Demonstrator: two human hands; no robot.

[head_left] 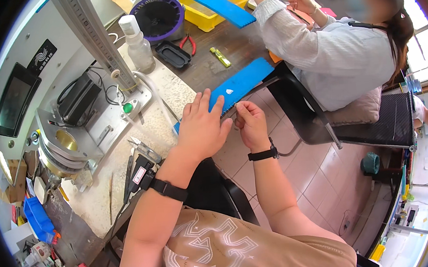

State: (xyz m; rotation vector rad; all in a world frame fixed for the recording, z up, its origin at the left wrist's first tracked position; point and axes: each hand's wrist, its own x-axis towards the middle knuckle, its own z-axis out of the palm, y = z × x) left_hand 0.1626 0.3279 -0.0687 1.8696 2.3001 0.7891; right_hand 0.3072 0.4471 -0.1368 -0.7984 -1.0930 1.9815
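A long flat blue strip [251,78] lies along the front edge of the bench, with a small white mark or piece [229,92] on it. My left hand [197,130] rests over the strip's near end, palm down, its fingers stretched out and the thumb apart. Just right of it, beside the strip's edge, my right hand [253,125] is closed in a pinch. Whatever lies between its fingertips is too small to make out. Black bands circle both wrists.
A caliper [146,150] lies left of my forearm, near a stand with a green button [128,108]. Behind are a bottle [140,53], black tray [173,54], red pliers [189,44] and yellow tub [204,20]. A co-worker [334,57] sits at right on a black chair.
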